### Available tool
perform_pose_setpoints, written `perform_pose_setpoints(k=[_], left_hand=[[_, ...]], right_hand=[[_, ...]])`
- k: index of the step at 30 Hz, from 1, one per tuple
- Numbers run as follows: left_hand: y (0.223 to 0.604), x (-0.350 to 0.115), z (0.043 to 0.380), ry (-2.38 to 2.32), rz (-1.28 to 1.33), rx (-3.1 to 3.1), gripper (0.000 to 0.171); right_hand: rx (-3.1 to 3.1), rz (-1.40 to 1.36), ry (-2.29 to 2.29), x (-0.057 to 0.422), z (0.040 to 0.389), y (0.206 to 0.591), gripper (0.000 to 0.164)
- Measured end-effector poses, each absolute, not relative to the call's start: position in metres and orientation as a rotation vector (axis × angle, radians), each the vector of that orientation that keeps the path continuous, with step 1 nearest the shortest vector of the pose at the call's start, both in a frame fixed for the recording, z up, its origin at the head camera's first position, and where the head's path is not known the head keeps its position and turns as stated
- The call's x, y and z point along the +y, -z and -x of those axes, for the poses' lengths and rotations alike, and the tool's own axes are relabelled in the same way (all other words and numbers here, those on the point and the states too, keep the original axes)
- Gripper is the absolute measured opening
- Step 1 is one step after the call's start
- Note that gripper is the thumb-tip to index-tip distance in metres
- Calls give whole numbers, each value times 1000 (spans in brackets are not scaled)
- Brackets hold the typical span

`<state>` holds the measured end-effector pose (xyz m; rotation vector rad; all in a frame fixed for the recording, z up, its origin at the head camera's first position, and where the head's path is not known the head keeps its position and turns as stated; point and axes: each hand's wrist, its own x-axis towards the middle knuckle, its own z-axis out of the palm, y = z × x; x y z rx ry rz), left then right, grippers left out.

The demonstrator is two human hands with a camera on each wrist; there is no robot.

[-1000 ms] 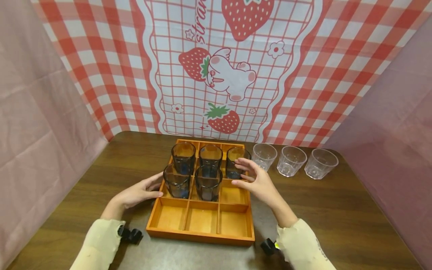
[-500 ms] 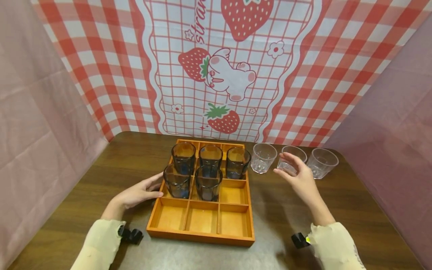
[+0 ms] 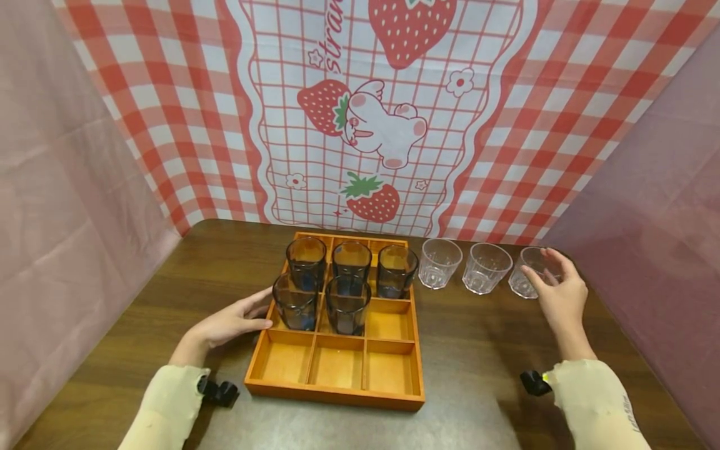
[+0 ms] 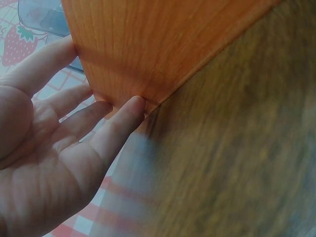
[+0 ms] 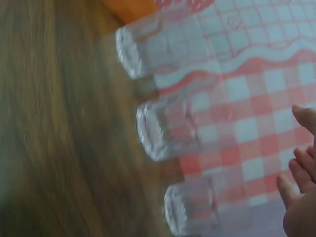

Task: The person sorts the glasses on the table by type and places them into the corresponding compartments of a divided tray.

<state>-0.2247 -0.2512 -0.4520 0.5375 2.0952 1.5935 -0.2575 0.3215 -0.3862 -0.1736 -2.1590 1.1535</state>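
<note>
My left hand (image 3: pixel 233 322) rests against the left side of a divided wooden tray (image 3: pixel 332 395). In the left wrist view its fingertips (image 4: pixel 134 104) touch the tray's outer wall (image 4: pixel 133 44). Two smoky dark glasses (image 3: pixel 347 306) stand upright in compartments, with three more dark glasses (image 3: pixel 306 259) behind them. My right hand (image 3: pixel 562 300) hovers at the rightmost clear glass (image 3: pixel 524 284), thumb and fingers spread about its rim and overlapping it in the head view. The right wrist view has this hand (image 5: pixel 301 182) at its right edge, fingers apart and nothing between them.
Two other clear glasses, a middle one (image 3: pixel 485 272) and one nearer the tray (image 3: pixel 440 265), stand in a row on the brown wooden table (image 3: pixel 472 350). A red checkered strawberry cloth (image 3: pixel 360 144) hangs behind them. Pink cloths (image 3: pixel 73 219) hang at both sides.
My right hand has moved right, from the rightmost dark glass in the tray past two clear glasses to the far one. My left hand and the tray stay put.
</note>
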Motion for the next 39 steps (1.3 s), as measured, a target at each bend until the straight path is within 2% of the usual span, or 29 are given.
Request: perform_pose_setpoints(k=[15,24,39], left_hand=[[453,-250,225,-1592,-544,2100,80],[451,-251,225,-1589,-534,2100,79],[453,-251,225,-1598,-541,2096,80]], right_hand=[[-2392,427,-1095,367,277,409,83],[-2358,602,-1282,369,285,421,85],[-2382,689,-1208,370,291,420,89]])
